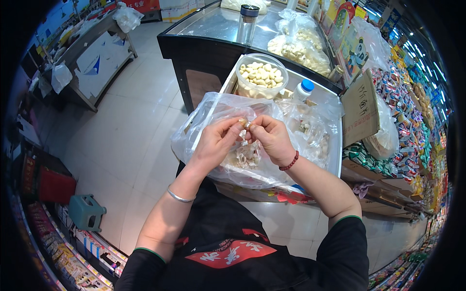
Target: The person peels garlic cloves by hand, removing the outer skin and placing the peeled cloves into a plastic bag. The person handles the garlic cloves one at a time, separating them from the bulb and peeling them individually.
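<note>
Over a clear plastic bag (198,116), my left hand (217,142) pinches a small garlic clove (243,121) between thumb and finger. My right hand (271,137), with a red bead bracelet above it, meets the left and grips the clove's other end, where papery skin hangs down. Beneath the hands, loose garlic skins (248,155) lie on the bag. Just beyond stands a clear round plastic tub (251,91) full of peeled garlic cloves (263,74). The fingers partly hide the clove.
A white bottle with a blue cap (302,90) stands right of the tub. On the metal-topped counter (207,27) behind are a lidded clear drinking bottle (247,31) and bagged cloves (298,49). A cardboard sign (360,109) and packaged goods flank the right; a plastic stool (86,212) stands left.
</note>
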The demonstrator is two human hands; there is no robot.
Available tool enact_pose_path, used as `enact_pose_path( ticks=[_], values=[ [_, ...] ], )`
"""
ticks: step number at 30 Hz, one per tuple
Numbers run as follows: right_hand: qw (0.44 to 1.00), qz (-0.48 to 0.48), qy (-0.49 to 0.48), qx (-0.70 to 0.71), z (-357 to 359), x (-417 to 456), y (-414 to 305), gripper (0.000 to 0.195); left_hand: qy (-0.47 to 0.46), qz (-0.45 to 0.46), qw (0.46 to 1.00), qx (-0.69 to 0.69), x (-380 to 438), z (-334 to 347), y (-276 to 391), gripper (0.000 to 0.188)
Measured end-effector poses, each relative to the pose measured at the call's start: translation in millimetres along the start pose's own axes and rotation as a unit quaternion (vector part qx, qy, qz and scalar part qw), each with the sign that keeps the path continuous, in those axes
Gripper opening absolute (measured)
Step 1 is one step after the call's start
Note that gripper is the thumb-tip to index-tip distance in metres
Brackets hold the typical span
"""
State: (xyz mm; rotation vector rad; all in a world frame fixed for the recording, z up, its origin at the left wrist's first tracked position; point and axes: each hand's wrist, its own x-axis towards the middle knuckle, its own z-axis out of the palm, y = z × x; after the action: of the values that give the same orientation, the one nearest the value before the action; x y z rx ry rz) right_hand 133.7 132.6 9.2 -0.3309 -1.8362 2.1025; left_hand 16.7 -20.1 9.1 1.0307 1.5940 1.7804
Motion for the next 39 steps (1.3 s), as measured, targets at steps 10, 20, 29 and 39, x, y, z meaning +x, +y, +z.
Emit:
enact_pose_path(
  ticks=[10,20,29,39],
  values=[
    [0.996,-0.046,-0.028,-0.068,1.5,-1.1,-0.6,0.008,-0.087,-0.126,0.973,-0.174,9.6,-16.1,-5.2,0.03],
    [0.983,-0.047,-0.034,-0.172,-8.6,3.4,9.4,0.005,0.002,-0.116,0.953,-0.279,11.9,-19.1,-11.7,0.035],
    [0.947,-0.024,0.017,-0.321,-4.8,3.2,5.7,0.012,0.073,-0.059,0.979,-0.182,8.7,-11.1,-5.2,0.031],
    [0.882,-0.207,0.035,-0.422,6.1,-2.3,-13.7,0.013,0.028,0.012,0.997,-0.07,2.8,-0.5,-9.8,0.032]
  ],
)
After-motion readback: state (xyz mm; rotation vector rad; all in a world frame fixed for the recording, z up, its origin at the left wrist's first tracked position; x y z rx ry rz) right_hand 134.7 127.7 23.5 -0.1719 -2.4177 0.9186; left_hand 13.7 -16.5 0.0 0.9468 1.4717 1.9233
